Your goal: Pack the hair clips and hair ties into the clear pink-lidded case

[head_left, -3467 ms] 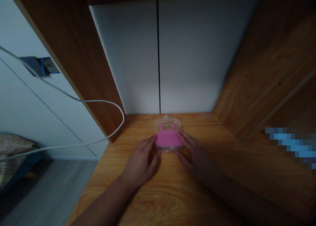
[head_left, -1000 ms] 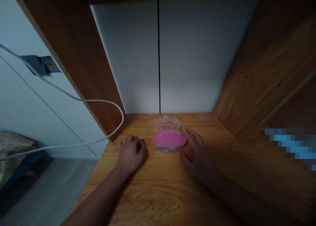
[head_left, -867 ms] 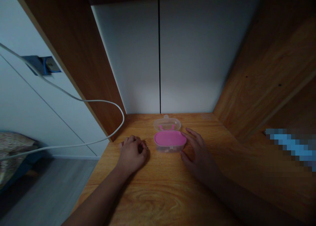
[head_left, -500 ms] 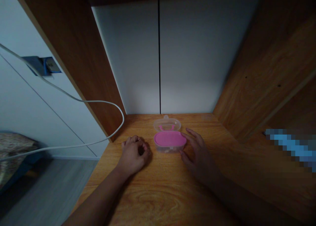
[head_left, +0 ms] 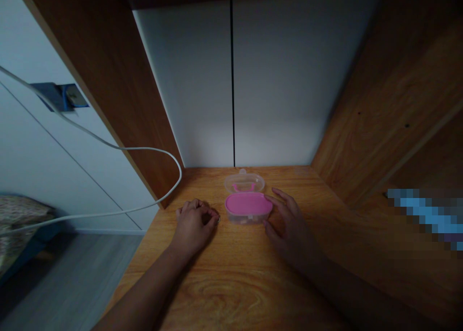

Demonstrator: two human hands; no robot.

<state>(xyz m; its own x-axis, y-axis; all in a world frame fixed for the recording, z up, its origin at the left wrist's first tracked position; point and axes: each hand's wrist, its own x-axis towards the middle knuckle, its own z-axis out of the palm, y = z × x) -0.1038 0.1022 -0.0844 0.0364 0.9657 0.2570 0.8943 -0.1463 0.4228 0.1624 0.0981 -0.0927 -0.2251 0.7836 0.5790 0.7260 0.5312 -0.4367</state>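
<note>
An oval clear plastic box (head_left: pixel 238 219) with a pink inner lid (head_left: pixel 249 204) sits on the wooden surface. Its clear outer lid (head_left: pixel 244 182), with a pink handle (head_left: pixel 243 189), is flipped open behind it. My right hand (head_left: pixel 289 225) braces the box's right end, index finger at the pink lid's edge and thumb at the front corner, other fingers spread. Left of the box, my left hand (head_left: pixel 193 225) rests on the wood with thumb and forefinger pinched together. A tiny pale bit (head_left: pixel 218 219) shows at those fingertips, too small to name.
A white cable (head_left: pixel 144 149) loops in from the left, over the wooden side panel (head_left: pixel 119 80). White wall panels (head_left: pixel 188 90) stand behind. Another wooden panel (head_left: pixel 361 128) rises on the right. A blue pixelated patch (head_left: pixel 423 215) lies at far right.
My left thumb and forefinger have closed from a loose ring into a tighter pinch, and a pale bit now shows at their tips. The right hand and box stay put.
</note>
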